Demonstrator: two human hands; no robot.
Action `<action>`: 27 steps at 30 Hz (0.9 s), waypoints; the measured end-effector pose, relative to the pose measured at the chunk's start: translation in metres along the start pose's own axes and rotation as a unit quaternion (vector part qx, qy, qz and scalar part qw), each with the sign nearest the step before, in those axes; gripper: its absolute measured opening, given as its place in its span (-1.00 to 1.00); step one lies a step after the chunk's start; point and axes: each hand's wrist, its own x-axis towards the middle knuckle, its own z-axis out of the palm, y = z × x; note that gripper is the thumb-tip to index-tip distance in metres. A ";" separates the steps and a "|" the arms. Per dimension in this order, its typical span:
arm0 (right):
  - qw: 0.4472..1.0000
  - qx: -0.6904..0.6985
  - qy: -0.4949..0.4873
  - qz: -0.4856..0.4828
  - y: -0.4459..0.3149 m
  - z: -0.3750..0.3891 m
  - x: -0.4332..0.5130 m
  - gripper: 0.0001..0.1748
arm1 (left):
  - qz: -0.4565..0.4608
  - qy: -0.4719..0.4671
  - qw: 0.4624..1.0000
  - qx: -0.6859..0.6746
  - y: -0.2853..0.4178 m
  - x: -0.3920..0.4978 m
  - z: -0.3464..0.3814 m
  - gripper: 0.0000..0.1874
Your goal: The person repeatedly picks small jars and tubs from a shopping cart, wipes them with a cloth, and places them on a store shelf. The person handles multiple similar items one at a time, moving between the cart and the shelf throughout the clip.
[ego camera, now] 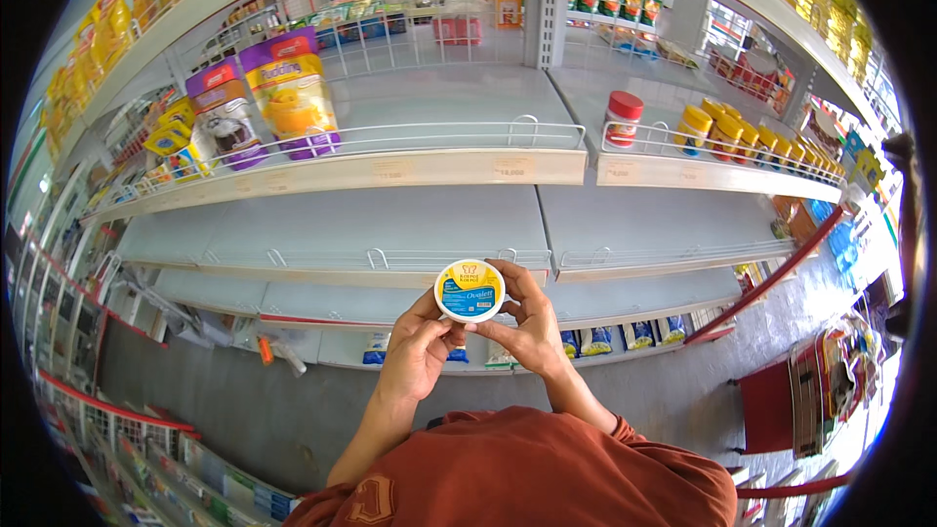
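Between both hands is a small round plastic tub (470,290) with a white rim and a yellow and blue printed lid, its lid facing up towards me. My left hand (419,348) grips the tub's lower left edge. The fingers of my right hand (528,318) curl around its right side, with the thumb at the bottom rim. Behind the tub runs a lower metal shelf (351,223) of a store rack, with a low wire rail along its front. The tub's underside is hidden.
Above, a wire-railed shelf (454,99) bears pudding pouches (289,99), a red-lidded jar (624,119) and several yellow-lidded jars (725,135). Blue and white bags (596,340) lie on the bottom shelf. A red cart-like box (765,410) stands right; an orange object (265,350) lies low left.
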 end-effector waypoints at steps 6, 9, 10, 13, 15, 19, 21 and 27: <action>0.999 -0.004 0.049 0.008 -0.001 -0.012 -0.008 -0.11 | -0.041 -0.035 0.999 -0.003 -0.007 0.014 0.006 -0.58; 0.997 -0.021 0.069 0.021 -0.003 -0.018 -0.012 -0.11 | -0.061 -0.037 0.997 0.001 -0.011 0.020 0.011 -0.57; 0.996 -0.036 0.074 0.019 -0.004 -0.020 -0.014 -0.12 | -0.066 -0.039 0.997 0.000 -0.013 0.021 0.012 -0.57; 0.995 -0.034 0.090 0.029 -0.007 -0.023 -0.018 -0.13 | -0.079 -0.050 0.996 -0.004 -0.016 0.023 0.015 -0.56; 0.994 -0.023 0.097 0.035 -0.008 -0.024 -0.019 -0.13 | -0.085 -0.059 0.995 -0.005 -0.017 0.025 0.015 -0.56; 0.993 -0.022 0.102 0.061 -0.011 -0.025 -0.022 -0.08 | -0.093 -0.070 0.993 -0.005 -0.020 0.026 0.014 -0.56; 0.992 -0.014 0.102 0.069 -0.011 -0.025 -0.022 -0.07 | -0.096 -0.070 0.993 -0.006 -0.022 0.026 0.012 -0.56; 0.993 -0.009 0.098 0.070 -0.009 -0.026 -0.023 -0.07 | -0.107 -0.088 0.990 0.001 -0.025 0.028 0.007 -0.48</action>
